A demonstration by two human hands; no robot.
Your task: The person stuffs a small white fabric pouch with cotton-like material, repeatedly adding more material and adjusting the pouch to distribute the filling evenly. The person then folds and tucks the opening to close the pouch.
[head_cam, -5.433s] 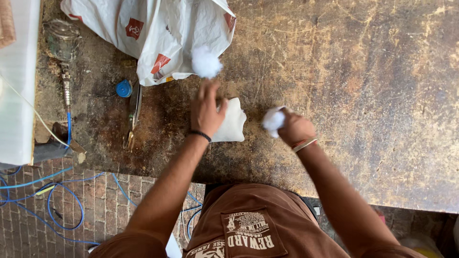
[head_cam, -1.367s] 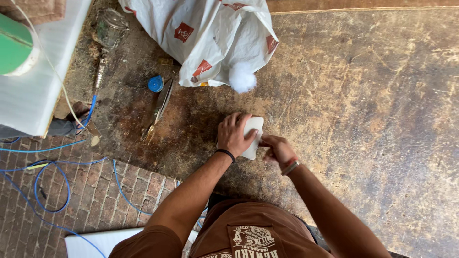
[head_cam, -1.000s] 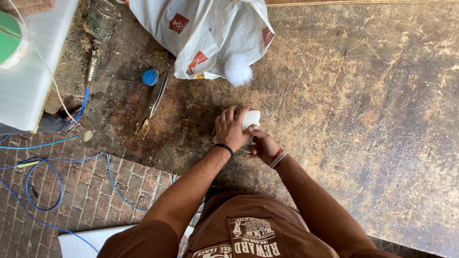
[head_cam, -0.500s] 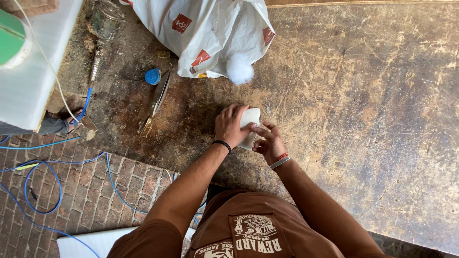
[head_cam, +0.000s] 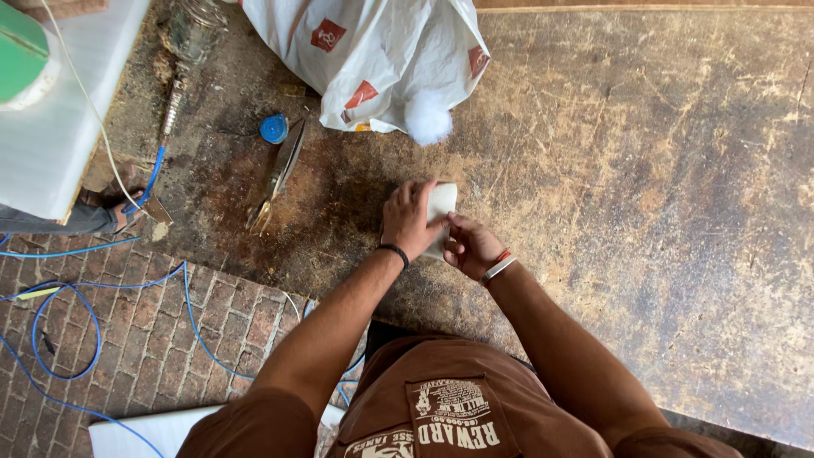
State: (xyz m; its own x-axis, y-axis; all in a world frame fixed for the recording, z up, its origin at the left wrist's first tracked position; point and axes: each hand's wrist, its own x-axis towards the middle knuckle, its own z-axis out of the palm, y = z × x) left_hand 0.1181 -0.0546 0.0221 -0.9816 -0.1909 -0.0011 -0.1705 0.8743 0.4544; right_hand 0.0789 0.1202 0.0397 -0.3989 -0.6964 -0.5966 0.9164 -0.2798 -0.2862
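1. The left hand (head_cam: 409, 219) lies palm down on a small white pouch (head_cam: 441, 203) on the worn table (head_cam: 644, 170), fingers spread flat over it and pressing rather than clasping.
2. The right hand (head_cam: 471, 246) meets the pouch at its near edge, fingertips pinched on the fabric just beside the left thumb; the grip itself is partly hidden.
3. The pouch sits near the table's front edge, close to the person, and only its upper right corner shows past the hands.
4. A tuft of white stuffing (head_cam: 427, 119) lies well apart, at the mouth of the plastic bag (head_cam: 373, 51).
5. Shears (head_cam: 278, 174) and a blue cap (head_cam: 274, 129) rest to the left, untouched.
6. Judging from this, the pouch looks filled and is being flattened or closed at its edge; whether the opening is shut cannot be told, and loose stuffing remains unused by the bag.
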